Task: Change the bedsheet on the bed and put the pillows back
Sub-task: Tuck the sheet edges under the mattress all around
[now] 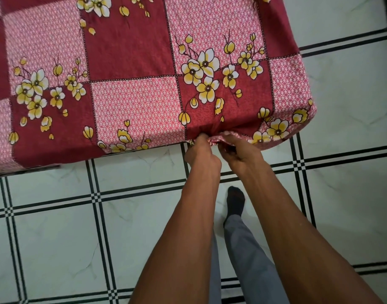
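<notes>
Both hands work at the bed's near edge: the left hand (201, 153) and right hand (240, 153) each have their fingers curled, pinching a bunched hem of the bedsheet (131, 88). The sheet stretches away from the fingers across the bed, apparently gathered here for tucking under. No pillows show.

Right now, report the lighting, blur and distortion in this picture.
Head view: even indoor light, a brighter patch on the bedsheet at top left; faint sheen on the floor tiles; wide-angle bend in the tile lines; left hand and right hand fairly sharp, forearms slightly soft.
</notes>
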`<state>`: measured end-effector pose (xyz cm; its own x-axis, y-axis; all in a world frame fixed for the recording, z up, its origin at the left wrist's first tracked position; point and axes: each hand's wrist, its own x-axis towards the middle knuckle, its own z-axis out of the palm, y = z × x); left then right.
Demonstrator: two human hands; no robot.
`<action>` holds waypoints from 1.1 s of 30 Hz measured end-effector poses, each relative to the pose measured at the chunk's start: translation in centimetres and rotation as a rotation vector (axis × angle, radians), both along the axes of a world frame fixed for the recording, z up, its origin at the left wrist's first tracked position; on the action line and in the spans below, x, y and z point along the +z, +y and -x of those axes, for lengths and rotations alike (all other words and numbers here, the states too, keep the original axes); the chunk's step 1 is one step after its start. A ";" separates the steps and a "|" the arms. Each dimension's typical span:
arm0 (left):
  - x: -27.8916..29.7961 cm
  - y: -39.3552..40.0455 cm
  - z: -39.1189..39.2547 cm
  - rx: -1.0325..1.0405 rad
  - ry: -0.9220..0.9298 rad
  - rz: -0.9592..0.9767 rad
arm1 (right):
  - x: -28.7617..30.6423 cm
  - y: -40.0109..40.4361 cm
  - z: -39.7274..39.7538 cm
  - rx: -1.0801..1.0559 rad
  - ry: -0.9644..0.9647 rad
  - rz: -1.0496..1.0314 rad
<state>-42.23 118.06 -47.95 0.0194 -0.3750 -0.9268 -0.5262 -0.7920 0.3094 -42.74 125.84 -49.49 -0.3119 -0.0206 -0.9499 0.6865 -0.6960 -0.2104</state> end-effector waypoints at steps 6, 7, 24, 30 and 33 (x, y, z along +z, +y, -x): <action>1.1 -0.4 0.9 0.101 0.070 -0.032 | 1.0 0.8 0.7 -0.014 0.035 -0.106; 1.1 -0.5 1.2 0.129 0.079 -0.018 | 1.1 0.6 0.9 -0.032 0.016 -0.134; -0.4 -1.0 1.5 0.052 0.208 0.086 | 0.7 -0.8 1.6 -0.122 -0.005 -0.067; -1.3 -1.1 1.5 -0.011 0.119 0.365 | 0.8 -0.5 4.9 -0.458 -0.071 -0.066; -1.5 -1.1 1.2 0.034 0.106 0.333 | 0.2 -0.5 3.9 -0.249 -0.062 -0.048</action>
<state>-43.47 116.93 -49.44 -0.0526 -0.6577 -0.7514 -0.4528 -0.6550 0.6049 -46.66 125.37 -49.27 -0.2428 0.0952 -0.9654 0.5078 -0.8354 -0.2102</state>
